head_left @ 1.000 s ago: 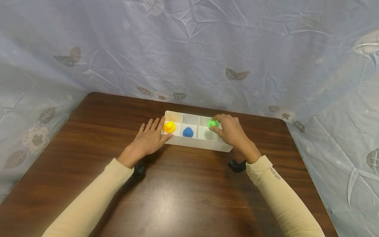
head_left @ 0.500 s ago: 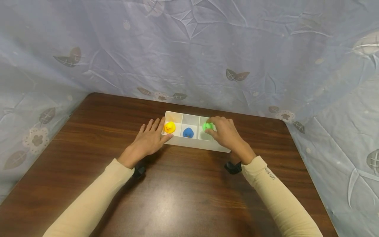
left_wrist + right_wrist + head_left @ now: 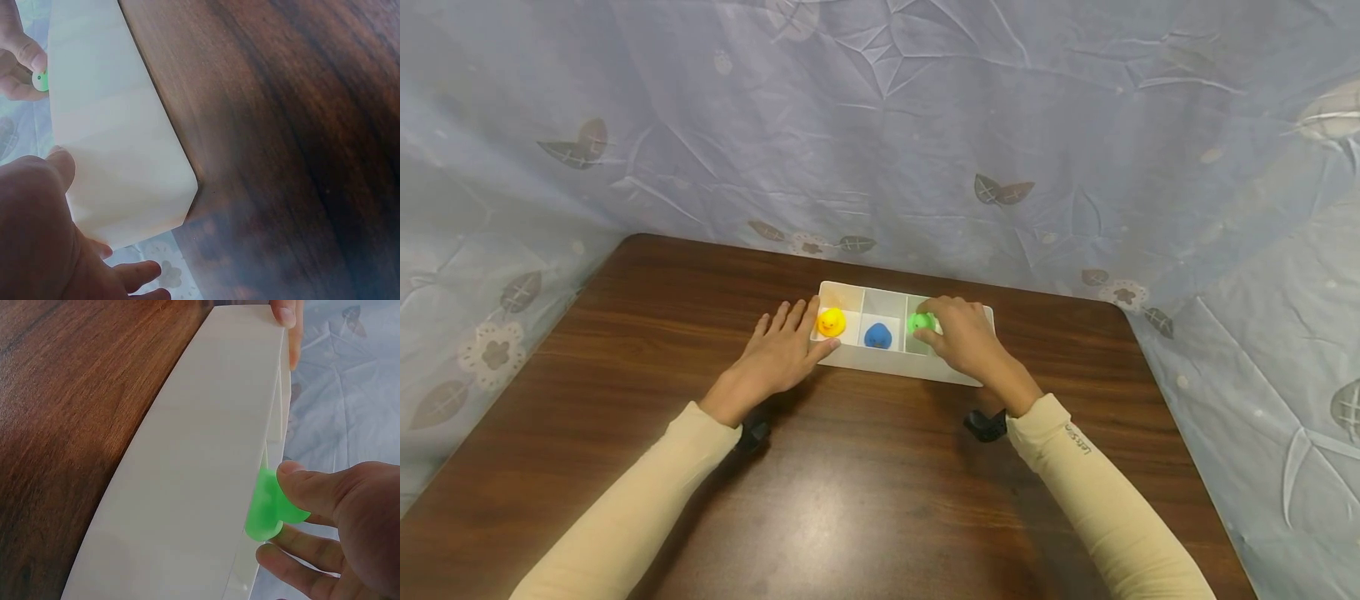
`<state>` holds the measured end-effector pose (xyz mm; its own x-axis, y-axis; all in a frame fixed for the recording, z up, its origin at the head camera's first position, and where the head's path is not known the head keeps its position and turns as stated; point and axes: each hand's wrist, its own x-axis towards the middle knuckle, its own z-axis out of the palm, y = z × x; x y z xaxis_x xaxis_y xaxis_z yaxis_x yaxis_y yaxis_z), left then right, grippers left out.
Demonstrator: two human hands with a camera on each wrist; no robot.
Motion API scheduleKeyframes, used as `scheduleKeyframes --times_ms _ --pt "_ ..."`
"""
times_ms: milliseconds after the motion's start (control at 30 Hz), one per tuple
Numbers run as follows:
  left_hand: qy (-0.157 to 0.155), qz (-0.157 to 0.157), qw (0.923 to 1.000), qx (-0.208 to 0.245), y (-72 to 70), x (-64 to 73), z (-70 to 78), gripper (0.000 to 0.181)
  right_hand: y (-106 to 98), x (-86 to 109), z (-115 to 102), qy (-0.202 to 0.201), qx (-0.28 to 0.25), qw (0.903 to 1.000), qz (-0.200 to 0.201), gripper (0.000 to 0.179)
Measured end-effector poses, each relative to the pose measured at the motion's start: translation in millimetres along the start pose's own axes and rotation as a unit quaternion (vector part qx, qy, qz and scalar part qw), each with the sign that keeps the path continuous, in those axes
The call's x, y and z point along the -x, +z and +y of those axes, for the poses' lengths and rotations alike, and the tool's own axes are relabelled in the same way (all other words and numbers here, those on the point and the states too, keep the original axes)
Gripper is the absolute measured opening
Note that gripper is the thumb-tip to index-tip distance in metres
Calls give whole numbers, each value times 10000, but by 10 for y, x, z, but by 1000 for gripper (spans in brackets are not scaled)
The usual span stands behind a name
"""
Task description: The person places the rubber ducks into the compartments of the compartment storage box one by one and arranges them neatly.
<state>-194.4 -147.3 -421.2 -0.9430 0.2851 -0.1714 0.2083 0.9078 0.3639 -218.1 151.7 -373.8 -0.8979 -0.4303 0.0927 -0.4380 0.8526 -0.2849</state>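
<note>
A white divided box (image 3: 895, 362) lies near the back of the table. My left hand (image 3: 778, 350) rests on its left end, fingers straight and spread, thumb on the front rim. Close beside that thumb, a yellow rubber duck (image 3: 831, 322) sits in the left compartment. The middle one contains a blue rubber duck (image 3: 877, 336). My right hand (image 3: 966, 335) pinches a green rubber duck (image 3: 919, 322) between thumb and fingers over the third compartment. In the right wrist view the green duck (image 3: 265, 506) is partly below the box's rim. My right hand hides much of the box's right end.
The brown wooden table (image 3: 820, 500) extends in front of the box. A pale patterned curtain (image 3: 880, 150) hangs right behind the table and along both sides. A dark device (image 3: 985, 425) is worn at the right wrist, another (image 3: 754, 433) at the left.
My right hand has carried the green duck left and slightly toward me, from the box's right part to the third compartment near the divider. My left hand has stayed in place.
</note>
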Motion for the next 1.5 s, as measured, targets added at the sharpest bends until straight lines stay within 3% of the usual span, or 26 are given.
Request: scheduleKeyframes --times_ms 867,1033,1333,1500 --pt "-8 -18 10000 -28 27 -8 11 90 55 -52 7 262 42 9990 -374 43" --pt "-8 -33 10000 -10 23 -2 23 89 65 -76 53 239 84 9992 -305 46" --pt "-28 -31 10000 -26 -11 -2 8 90 19 -44 96 18 306 9995 -52 35" --pt "-22 -16 10000 30 -9 9 12 90 29 -47 78 -36 382 9992 -126 31"
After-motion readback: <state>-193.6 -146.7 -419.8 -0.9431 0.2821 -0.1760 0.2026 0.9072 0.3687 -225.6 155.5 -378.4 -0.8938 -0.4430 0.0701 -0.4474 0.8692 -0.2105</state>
